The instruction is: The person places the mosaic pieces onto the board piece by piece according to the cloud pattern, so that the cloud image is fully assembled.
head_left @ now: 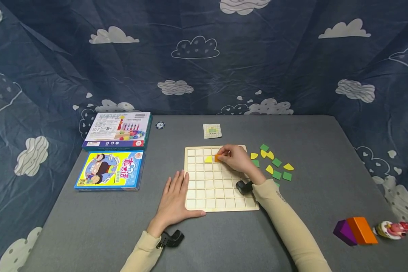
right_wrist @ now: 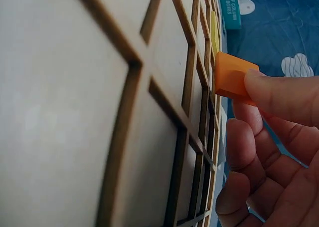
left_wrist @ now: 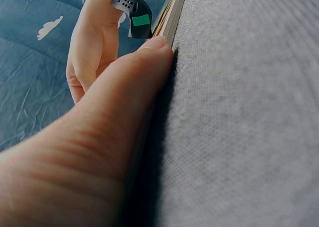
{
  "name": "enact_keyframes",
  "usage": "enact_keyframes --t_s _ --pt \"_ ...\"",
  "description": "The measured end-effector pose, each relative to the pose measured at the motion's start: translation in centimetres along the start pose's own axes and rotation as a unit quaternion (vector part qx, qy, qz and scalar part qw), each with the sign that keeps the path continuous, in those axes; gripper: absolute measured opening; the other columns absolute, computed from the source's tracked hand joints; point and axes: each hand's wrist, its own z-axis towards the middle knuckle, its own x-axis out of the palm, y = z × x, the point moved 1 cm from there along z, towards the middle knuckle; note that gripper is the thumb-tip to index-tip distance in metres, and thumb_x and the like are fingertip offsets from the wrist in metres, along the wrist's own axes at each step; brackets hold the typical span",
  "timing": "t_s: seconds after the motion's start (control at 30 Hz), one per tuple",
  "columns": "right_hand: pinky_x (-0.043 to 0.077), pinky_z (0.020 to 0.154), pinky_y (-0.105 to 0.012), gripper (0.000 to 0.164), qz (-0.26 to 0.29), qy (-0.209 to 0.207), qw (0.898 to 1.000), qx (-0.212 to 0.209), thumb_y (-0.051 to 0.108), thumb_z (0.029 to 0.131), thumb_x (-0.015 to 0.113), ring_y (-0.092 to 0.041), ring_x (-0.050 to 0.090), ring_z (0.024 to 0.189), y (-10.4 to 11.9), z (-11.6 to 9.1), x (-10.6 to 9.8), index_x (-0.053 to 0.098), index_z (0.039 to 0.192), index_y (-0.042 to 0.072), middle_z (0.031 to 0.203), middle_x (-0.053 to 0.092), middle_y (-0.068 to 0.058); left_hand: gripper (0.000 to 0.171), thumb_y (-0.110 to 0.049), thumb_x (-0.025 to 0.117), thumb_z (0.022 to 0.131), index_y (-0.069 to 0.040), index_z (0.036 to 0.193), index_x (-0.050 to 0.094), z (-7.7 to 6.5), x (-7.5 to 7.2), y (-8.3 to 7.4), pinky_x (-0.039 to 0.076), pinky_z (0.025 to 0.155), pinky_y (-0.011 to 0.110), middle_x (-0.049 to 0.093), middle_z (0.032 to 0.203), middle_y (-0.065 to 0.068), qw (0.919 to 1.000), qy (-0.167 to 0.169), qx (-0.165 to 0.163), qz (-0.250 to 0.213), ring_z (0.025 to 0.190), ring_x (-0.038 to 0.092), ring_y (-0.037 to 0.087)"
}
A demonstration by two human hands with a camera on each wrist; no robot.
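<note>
A pale wooden grid board (head_left: pixel 210 194) lies on the grey table. Between thumb and fingers, my right hand (head_left: pixel 236 157) pinches an orange square tile (right_wrist: pixel 232 76) close over the board's upper rows. Just left of it, a yellow tile (head_left: pixel 208 159) sits in one of the cells. My left hand (head_left: pixel 174 200) is spread flat at the board's lower left, its fingertips at the left edge and its thumb (left_wrist: pixel 142 62) along the near edge. Green tiles (head_left: pixel 287 176) and yellow rounded tiles (head_left: pixel 288 166) are scattered right of the board.
Behind the board lies a small pattern card (head_left: pixel 212 131), with a round chip (head_left: pixel 160 125) to its left. Two boxes, a white one (head_left: pixel 117 130) and a yellow-blue one (head_left: pixel 109 170), lie at the left. Orange (head_left: pixel 362 230) and purple (head_left: pixel 345 232) blocks stand near a figurine (head_left: pixel 392 230) at right.
</note>
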Motion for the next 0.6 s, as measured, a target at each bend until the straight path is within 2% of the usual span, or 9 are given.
enact_keyframes --t_s 0.43,0.6 --pt "0.039 0.062 -0.031 0.005 -0.015 0.024 1.0 0.002 0.013 0.088 0.069 -0.018 0.049 0.065 0.45 0.42 -0.25 0.071 0.087 0.008 0.076 0.062 0.0 0.127 -0.083 0.058 0.064 0.0 0.151 0.016 0.04 -0.13 -0.03 0.002 0.113 0.047 0.015 0.155 0.018 0.9998 0.013 -0.01 0.008 0.143 0.004 0.029" --pt "0.039 0.062 -0.031 0.004 -0.017 0.034 0.999 -0.001 0.011 0.087 0.069 -0.018 0.05 0.065 0.61 0.6 -0.3 0.072 0.088 0.008 0.076 0.063 0.0 0.127 -0.085 0.055 0.064 0.001 0.15 0.016 0.0 -0.07 0.02 0.003 0.112 0.048 0.015 0.155 0.019 0.9998 0.01 -0.007 0.014 0.143 0.005 0.03"
